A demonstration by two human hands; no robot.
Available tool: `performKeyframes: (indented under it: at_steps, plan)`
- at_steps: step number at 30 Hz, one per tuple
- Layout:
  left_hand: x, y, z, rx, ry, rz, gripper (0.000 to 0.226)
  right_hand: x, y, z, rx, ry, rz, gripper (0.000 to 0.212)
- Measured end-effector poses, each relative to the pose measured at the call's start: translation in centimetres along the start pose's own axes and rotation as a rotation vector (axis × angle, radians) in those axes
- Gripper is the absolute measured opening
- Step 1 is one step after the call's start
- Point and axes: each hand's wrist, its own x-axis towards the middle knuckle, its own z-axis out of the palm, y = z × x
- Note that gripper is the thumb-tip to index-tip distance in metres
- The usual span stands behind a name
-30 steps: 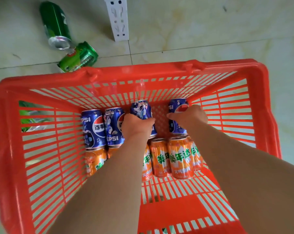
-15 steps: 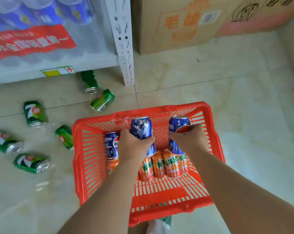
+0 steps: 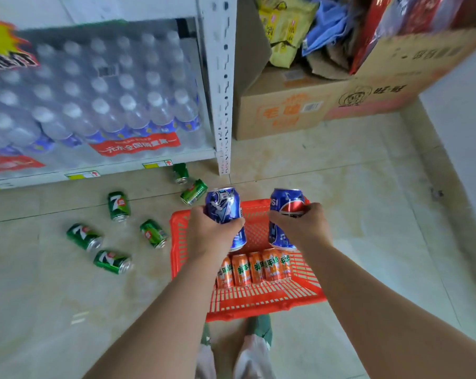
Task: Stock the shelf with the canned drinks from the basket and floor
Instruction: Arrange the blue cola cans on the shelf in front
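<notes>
My left hand (image 3: 208,235) grips a blue Pepsi can (image 3: 223,206) and my right hand (image 3: 303,227) grips a second blue Pepsi can (image 3: 286,205). Both cans are held well above the red plastic basket (image 3: 258,299) on the floor. Several orange cans (image 3: 254,266) lie in a row in the basket. Several green 7-Up cans (image 3: 119,205) lie scattered on the tiled floor left of the basket. The white shelf (image 3: 222,86) rises at upper left, its bottom level full of shrink-wrapped water bottles (image 3: 100,105).
An open cardboard box (image 3: 340,99) of snack bags stands on the floor right of the shelf post. A white wall or panel edge (image 3: 461,119) runs along the right. My feet (image 3: 239,354) are just behind the basket.
Both hands have lifted the two blue cans out of the basket. The view has risen and pulled back, bringing the shelf, bottle packs and cardboard box into sight.
</notes>
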Motion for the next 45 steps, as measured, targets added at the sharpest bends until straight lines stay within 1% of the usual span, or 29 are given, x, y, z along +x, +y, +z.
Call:
performKeyframes:
  at_steps: [5,10,13,16,20,24,28,33,37,39,41,45]
  plan:
    - [-2.0,2.1,-3.5,-0.043,0.065,0.014,0.057,-3.3,-2.5,-1.9,-0.045,0.005,-0.087,0.064]
    - [-2.7,2.4,-6.0,-0.071,0.096,-0.009,0.057,-4.8,-4.9,-2.9,-0.101,0.009,-0.185,0.057]
    - [-2.5,2.7,-7.7,-0.098,0.11,0.026,0.053,-5.2,-6.6,-2.9,-0.117,0.003,-0.234,0.056]
    - [-1.6,3.4,-10.2,-0.129,0.123,0.086,0.051,-5.9,-8.5,-2.0,-0.1,-0.001,-0.291,0.059]
    - [-0.3,4.8,-15.0,-0.128,0.191,0.169,0.05,-8.2,-12.2,0.4,-0.118,-0.027,-0.397,0.058]
    - [1.2,5.9,-21.4,-0.158,0.259,0.224,0.049,-11.6,-16.9,4.0,-0.117,-0.048,-0.486,0.057]
    - [3.2,6.1,-29.0,-0.173,0.279,0.27,0.049,-16.0,-22.1,8.2,-0.1,-0.058,-0.545,0.059]
    - [5.8,5.7,-38.9,-0.148,0.261,0.351,0.049,-22.0,-28.5,13.3,-0.047,-0.014,-0.58,0.059]
    - [7.4,5.8,-46.4,-0.154,0.259,0.396,0.052,-26.4,-33.8,17.1,0.059,0.015,-0.569,0.057]
    - [8.3,6.4,-49.5,-0.158,0.256,0.424,0.05,-28.1,-36.4,18.5,0.063,0.037,-0.588,0.056]
    - [9.3,7.5,-51.9,-0.16,0.26,0.442,0.048,-29.5,-38.7,19.4,0.079,0.023,-0.611,0.056]
    - [11.4,10.7,-55.8,-0.191,0.284,0.506,0.053,-30.8,-42.5,20.6,0.091,0.024,-0.659,0.055]
